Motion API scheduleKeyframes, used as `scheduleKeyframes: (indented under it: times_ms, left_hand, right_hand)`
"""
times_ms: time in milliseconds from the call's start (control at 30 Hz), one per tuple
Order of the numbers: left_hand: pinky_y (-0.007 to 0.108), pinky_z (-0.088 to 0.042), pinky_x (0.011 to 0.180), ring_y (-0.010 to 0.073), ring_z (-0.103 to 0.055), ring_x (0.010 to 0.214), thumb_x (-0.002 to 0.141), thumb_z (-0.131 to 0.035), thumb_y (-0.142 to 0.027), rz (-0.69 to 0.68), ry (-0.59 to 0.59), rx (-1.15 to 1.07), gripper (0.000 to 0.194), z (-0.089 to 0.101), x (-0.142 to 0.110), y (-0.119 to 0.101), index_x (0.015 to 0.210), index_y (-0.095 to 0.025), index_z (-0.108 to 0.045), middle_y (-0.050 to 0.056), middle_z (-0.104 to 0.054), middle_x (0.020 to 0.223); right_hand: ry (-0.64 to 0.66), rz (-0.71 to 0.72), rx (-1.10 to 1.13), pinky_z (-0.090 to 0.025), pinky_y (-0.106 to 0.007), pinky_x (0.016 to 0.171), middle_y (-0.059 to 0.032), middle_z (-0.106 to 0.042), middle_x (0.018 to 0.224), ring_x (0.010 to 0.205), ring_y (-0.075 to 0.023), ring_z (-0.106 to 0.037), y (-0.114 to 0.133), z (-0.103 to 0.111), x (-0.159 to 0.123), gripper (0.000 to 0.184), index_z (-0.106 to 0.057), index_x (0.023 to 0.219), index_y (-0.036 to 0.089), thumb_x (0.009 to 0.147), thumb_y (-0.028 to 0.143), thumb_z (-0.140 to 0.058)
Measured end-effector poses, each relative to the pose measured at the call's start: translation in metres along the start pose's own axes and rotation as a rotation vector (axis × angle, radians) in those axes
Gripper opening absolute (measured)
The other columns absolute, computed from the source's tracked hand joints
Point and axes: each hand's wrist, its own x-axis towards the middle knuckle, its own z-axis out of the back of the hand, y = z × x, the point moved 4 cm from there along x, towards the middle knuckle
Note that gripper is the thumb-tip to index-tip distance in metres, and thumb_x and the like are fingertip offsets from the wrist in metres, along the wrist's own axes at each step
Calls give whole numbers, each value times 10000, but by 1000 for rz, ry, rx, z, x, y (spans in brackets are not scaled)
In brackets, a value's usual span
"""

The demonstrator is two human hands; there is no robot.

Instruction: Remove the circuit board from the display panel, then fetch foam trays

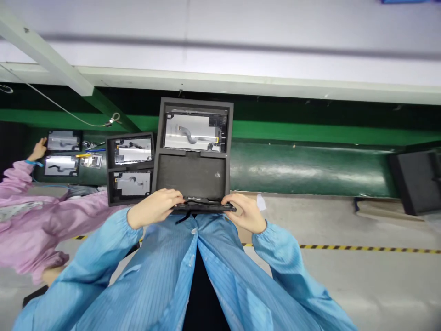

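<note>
Close to my body, my left hand [157, 207] and my right hand [245, 212] grip the two ends of a thin dark device panel [205, 207], which is seen edge-on. A short black ribbon cable [183, 218] dangles from its lower side. Just beyond lies a black foam tray [229, 158] with two compartments. Its far compartment holds a tablet-like panel [188, 133] with a silver plate and a curved grey flex cable. The near compartment shows bare foam, with the held panel over its front edge.
Left of my tray, another foam tray [109, 184] holds two similar panels. A person in pink sleeves [20, 184] works farther left beside more panels [62, 165]. Dark foam trays [418, 181] stand at the right end of the green bench [310, 168]. A shelf edge [241, 82] overhangs the back.
</note>
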Motion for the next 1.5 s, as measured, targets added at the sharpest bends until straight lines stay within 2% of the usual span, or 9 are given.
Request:
scheduleKeyframes:
  times_ms: [267,433,767,933,1033,1133,1267,1400,1500]
  left_hand:
    - [260,-434,652,186,-604,702,736,-665,-435,136,240,-367,303,45,71,82,805,-142,-638,44,-678,741]
    - [269,-367,606,158,-522,623,752,-570,-668,223,132,-310,538,51,96,111,785,-139,-662,40,-641,700]
    - [364,-469,889,328,-657,1040,880,-433,-616,354,-90,-101,644,37,85,110,1203,-110,-664,173,-718,1128]
    - [396,-408,1077,299,-571,1235,922,-424,-408,347,-226,-59,510,42,73,97,1262,-90,-629,169,-622,1334]
    - [376,-362,1139,257,-521,1296,957,-357,-386,353,-410,-71,512,43,45,88,1295,-89,-601,148,-580,1386]
    - [404,-371,1138,278,-526,1297,954,-349,-421,510,-582,-112,549,26,1,90,1316,-76,-578,168,-570,1390]
    - [467,-460,1023,344,-623,1154,918,-400,-512,766,-511,-288,636,-36,-46,93,1338,-59,-546,216,-643,1259]
    - [426,-515,934,334,-666,1075,905,-427,-555,800,-504,-412,639,-85,-53,83,1350,-109,-533,172,-698,1155]
    - [480,-453,1036,371,-586,1231,910,-392,-480,862,-596,-449,617,-95,-49,82,1366,-77,-494,218,-623,1306]
  right_hand:
    - [5,-264,-111,-550,-293,853,-23,-715,1014,888,-191,-705,-44,1,65,354,-581,1145,219,796,267,-618]
    - [63,-412,-259,-531,-322,756,-23,-709,824,770,-236,-688,-68,-7,97,424,-604,1196,209,782,292,-635]
    - [109,-409,-360,-542,-362,784,-65,-723,956,851,-265,-682,-68,-9,104,472,-641,1257,205,796,300,-663]
    - [-65,-334,-353,-530,-414,946,-118,-616,1282,1202,-298,-558,-61,11,94,363,-655,1212,182,880,300,-569]
    - [-150,-345,-310,-550,-391,887,-126,-643,1211,1128,-267,-604,-69,26,75,355,-621,1221,168,927,312,-487]
    - [-112,-386,-246,-556,-309,715,-78,-708,965,869,-208,-689,-79,20,45,344,-604,1198,169,924,347,-497]
    - [1,-421,-200,-534,-281,589,-34,-707,822,648,-182,-678,-82,-20,6,466,-581,1210,161,839,441,-619]
    - [-19,-468,-220,-561,-347,643,-133,-701,1026,735,-231,-688,-78,-55,-12,599,-487,1350,108,849,427,-569]
    - [-48,-507,-224,-567,-389,711,-151,-697,1033,796,-266,-685,-78,-65,-14,545,-514,1339,103,863,369,-499]
